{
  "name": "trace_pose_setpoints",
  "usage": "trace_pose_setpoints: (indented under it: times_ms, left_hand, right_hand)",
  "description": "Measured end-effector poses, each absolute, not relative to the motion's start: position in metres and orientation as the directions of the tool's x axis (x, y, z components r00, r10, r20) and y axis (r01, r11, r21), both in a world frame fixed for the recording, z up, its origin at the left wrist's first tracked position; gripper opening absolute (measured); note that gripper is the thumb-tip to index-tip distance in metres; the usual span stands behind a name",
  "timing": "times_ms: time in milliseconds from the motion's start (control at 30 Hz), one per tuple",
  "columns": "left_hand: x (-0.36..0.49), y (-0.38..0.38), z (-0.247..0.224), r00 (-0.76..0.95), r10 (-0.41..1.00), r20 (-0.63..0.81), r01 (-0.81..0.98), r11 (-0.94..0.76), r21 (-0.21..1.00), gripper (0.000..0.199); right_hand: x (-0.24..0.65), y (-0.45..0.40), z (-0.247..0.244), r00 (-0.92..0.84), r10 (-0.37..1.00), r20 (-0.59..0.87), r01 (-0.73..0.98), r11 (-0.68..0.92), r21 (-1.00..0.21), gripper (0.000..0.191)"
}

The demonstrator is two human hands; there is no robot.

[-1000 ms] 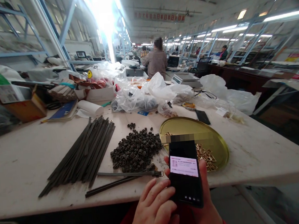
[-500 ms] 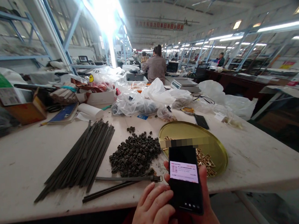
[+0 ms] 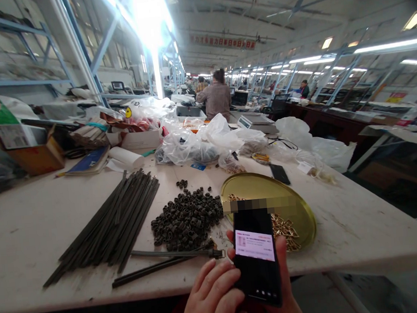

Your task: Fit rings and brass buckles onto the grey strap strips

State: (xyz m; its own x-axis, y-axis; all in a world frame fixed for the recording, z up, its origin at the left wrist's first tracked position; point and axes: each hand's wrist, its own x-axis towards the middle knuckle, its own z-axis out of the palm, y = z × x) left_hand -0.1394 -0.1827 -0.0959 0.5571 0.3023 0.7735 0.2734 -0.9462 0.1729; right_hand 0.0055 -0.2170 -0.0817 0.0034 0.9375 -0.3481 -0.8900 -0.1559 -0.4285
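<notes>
Glossy black slab phone (image 3: 256, 257) sits in the right hand's (image 3: 284, 296) grip, left hand (image 3: 215, 299) fingers touching its edge.

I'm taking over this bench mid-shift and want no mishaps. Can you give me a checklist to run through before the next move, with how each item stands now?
1. Phone gripped securely: ok, right hand wraps it from behind.
2. Left hand free: not ok, its fingers rest on the phone's edge.
3. Dark straps bundled on the table: ok; two lie loose near the front edge.
4. Pile of small dark loops kept together: ok, a few strays behind.
5. Gold clasps inside the gold tray: ok.
6. Phone screen content: cannot tell.
</notes>
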Motion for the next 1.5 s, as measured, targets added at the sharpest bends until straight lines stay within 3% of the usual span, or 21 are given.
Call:
trace_pose_setpoints:
  times_ms: [600,1500]
  left_hand:
    - [-0.136,-0.181,-0.097,0.516,0.297,0.803,0.300,-0.941,0.155,0.014]
    - [-0.129,-0.184,-0.098,0.523,0.287,0.802,0.296,-0.944,0.145,0.013]
  right_hand:
    - [0.030,-0.227,-0.105,-0.021,0.961,-0.276,-0.936,-0.116,-0.332,0.071]
    - [0.042,-0.231,-0.113,-0.015,0.974,-0.224,-0.935,-0.094,-0.343,0.077]
